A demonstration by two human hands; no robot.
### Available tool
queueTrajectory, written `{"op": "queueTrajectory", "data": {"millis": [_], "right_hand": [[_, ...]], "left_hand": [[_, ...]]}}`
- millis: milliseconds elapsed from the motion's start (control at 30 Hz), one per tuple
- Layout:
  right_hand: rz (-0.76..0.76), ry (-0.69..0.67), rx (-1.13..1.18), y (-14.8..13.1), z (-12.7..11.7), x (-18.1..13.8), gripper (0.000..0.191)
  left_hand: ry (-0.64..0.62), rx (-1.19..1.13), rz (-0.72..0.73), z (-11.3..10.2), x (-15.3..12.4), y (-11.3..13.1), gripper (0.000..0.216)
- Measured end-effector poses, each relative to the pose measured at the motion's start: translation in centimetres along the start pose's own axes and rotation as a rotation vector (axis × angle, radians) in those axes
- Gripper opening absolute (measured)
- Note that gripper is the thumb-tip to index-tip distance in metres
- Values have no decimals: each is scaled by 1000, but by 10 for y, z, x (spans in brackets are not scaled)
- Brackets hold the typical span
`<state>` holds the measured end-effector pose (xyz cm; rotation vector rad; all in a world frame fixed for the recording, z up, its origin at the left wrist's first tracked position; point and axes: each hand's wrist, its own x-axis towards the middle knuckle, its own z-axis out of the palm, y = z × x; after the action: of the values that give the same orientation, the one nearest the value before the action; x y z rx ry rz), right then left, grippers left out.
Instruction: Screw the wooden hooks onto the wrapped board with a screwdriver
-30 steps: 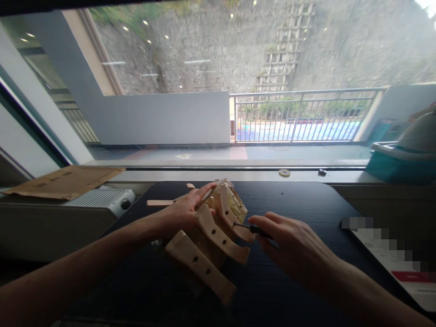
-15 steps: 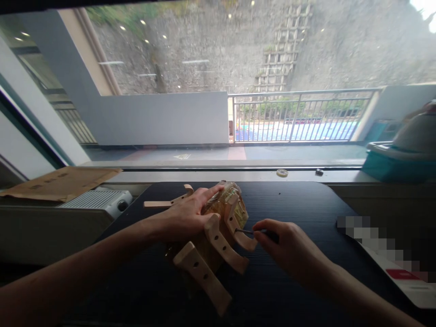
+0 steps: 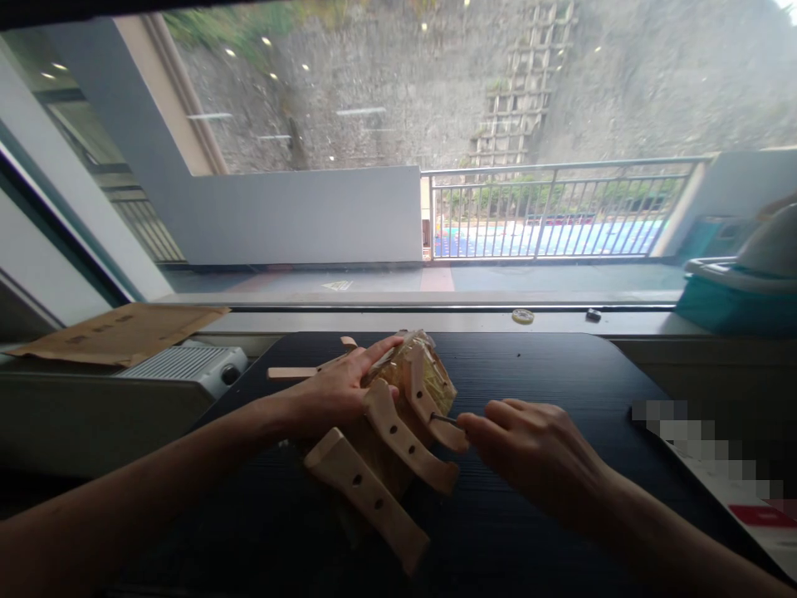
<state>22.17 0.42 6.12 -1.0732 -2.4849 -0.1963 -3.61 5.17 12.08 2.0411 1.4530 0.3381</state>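
The left hand (image 3: 333,394) lies flat on the wooden assembly (image 3: 398,423), fingers extended, its grip open and pressing rather than clasping. The right hand (image 3: 535,453) has its grip pinched closed on a thin metal tool (image 3: 444,419), whose tip meets a curved slat (image 3: 429,403) just left of the fingertips.

Risk: under turning force the assembly may slide on the surface (image 3: 560,365), and the tip may slip out and gouge the wood.

Bare surface (image 3: 560,365) lies open beyond my right grip (image 3: 535,457); the wooden assembly (image 3: 386,436) blocks my left, papers (image 3: 756,519) crowd the right edge.
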Motion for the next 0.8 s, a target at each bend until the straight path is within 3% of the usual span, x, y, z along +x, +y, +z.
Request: {"op": "queueTrajectory", "data": {"millis": [133, 200, 333, 500, 600, 700, 800], "right_hand": [[387, -9, 421, -3, 10, 1, 23], [460, -63, 520, -5, 8, 0, 24], [371, -102, 448, -8, -6, 0, 28], [-84, -108, -9, -3, -20, 1, 24], [-232, -70, -158, 2, -14, 2, 22], [-122, 25, -51, 0, 0, 2, 23], [214, 66, 272, -6, 8, 5, 23]], "left_hand": [[5, 20, 5, -1, 0, 2, 75], [-10, 16, -7, -2, -2, 6, 77], [-22, -51, -31, -4, -7, 11, 79], [-25, -55, -14, -4, -7, 4, 78], [-19, -24, -6, -3, -4, 0, 78], [-8, -19, -8, -4, -4, 1, 77], [-46, -75, -5, -5, -6, 6, 75]]}}
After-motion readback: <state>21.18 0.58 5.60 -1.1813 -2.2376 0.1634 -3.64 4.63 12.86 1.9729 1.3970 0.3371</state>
